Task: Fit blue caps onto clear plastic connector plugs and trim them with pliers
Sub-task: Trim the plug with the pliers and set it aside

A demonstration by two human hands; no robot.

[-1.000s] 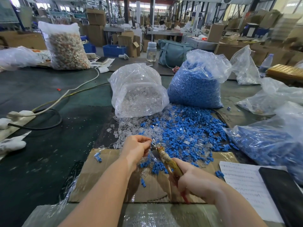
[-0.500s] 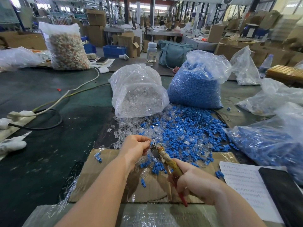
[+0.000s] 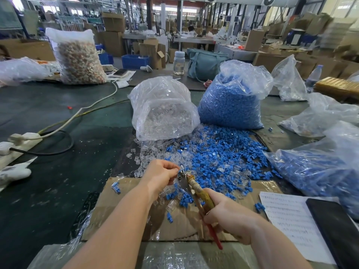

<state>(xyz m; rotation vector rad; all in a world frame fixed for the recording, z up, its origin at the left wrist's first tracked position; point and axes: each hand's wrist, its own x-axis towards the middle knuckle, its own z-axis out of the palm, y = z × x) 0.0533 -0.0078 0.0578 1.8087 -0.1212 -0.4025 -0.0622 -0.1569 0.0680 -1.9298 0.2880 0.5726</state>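
We work at a dark green tabletop (image 3: 58, 183) in a box-filled warehouse. Two clear plastic bags stand mid-table: one of clear connector plugs (image 3: 165, 117), one of blue caps (image 3: 229, 105). Our left hand (image 3: 161, 174) pinches a small part we cannot make out at the pliers' jaws; our right hand (image 3: 229, 216) grips the yellow-handled pliers (image 3: 196, 189) over the brown cardboard sheet (image 3: 120, 208).

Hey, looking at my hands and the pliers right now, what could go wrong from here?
1. The left hand pinches a small part right at the head of the pliers, so the fingertips could get nipped when the right hand squeezes.
2. A trimmed sliver, or the part itself, may spring off into the loose pile of blue caps and clear plugs and be hard to find.
3. The part is mostly hidden by the fingers, so the cut might land off target.
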